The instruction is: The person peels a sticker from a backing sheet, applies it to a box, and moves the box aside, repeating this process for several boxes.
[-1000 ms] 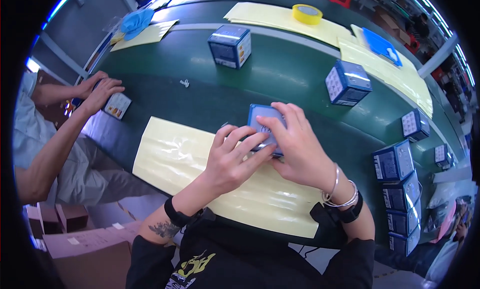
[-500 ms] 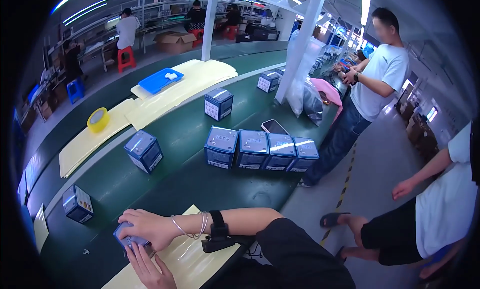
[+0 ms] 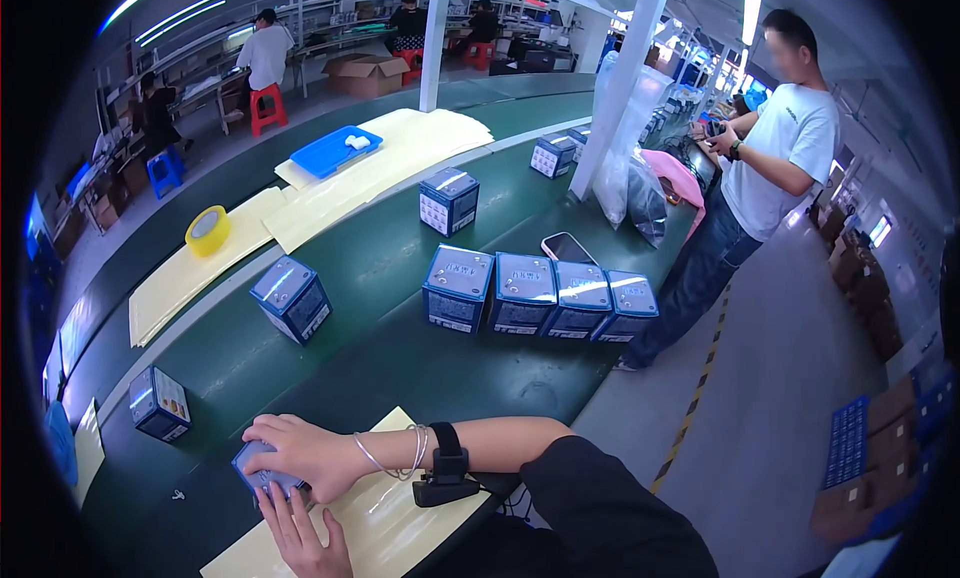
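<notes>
Over a small blue box (image 3: 262,464) at the front of the green worktop, my right hand (image 3: 305,458) is closed, fingers bent across its top. My left hand (image 3: 305,540) has straight fingers laid against the box's near side, thumb apart. Beneath my wrists lies a pale yellow sheet (image 3: 390,513). Similar blue boxes stand around: one at the left (image 3: 160,403), one farther up (image 3: 292,300), another beyond it (image 3: 449,202). Several form a row, its leftmost box (image 3: 458,288) nearest my hands.
Stacked yellow sheets (image 3: 205,268) carry a tape roll (image 3: 208,231) and a blue tray (image 3: 335,151). A phone (image 3: 568,249) lies behind the row. A white post (image 3: 620,98) rises beside plastic bags (image 3: 625,193). One person (image 3: 790,143) stands at the right; others sit far back.
The view has shifted slightly, so the worktop and boxes sit a little farther right. The person at the lower right has mostly left the picture. My hands stay at the same box.
</notes>
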Tool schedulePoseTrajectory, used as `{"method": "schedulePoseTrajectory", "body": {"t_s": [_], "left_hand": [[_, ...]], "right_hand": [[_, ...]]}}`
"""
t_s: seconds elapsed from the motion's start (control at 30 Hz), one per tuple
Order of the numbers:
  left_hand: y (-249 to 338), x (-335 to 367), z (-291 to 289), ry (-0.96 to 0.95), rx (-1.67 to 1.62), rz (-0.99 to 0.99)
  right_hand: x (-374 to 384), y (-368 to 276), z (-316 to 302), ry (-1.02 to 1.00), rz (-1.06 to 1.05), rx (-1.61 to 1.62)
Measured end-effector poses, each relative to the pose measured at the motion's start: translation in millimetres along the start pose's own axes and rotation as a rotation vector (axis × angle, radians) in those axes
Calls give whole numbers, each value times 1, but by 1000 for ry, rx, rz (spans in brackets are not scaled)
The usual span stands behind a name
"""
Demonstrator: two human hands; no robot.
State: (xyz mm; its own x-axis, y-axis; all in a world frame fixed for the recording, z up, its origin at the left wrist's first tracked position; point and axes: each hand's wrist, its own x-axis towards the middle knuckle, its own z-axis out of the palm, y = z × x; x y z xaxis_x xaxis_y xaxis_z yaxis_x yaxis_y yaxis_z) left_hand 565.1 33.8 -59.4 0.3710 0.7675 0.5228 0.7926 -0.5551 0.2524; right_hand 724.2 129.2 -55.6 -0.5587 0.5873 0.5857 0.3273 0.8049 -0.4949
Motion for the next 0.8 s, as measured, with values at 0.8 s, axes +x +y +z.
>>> {"method": "schedulePoseTrajectory", "body": {"t_s": [0.8], "left_hand": [[-17,-19,-67,151,-165,-354]], "right_hand": [[74,13,-32,-224,43,-181]]}}
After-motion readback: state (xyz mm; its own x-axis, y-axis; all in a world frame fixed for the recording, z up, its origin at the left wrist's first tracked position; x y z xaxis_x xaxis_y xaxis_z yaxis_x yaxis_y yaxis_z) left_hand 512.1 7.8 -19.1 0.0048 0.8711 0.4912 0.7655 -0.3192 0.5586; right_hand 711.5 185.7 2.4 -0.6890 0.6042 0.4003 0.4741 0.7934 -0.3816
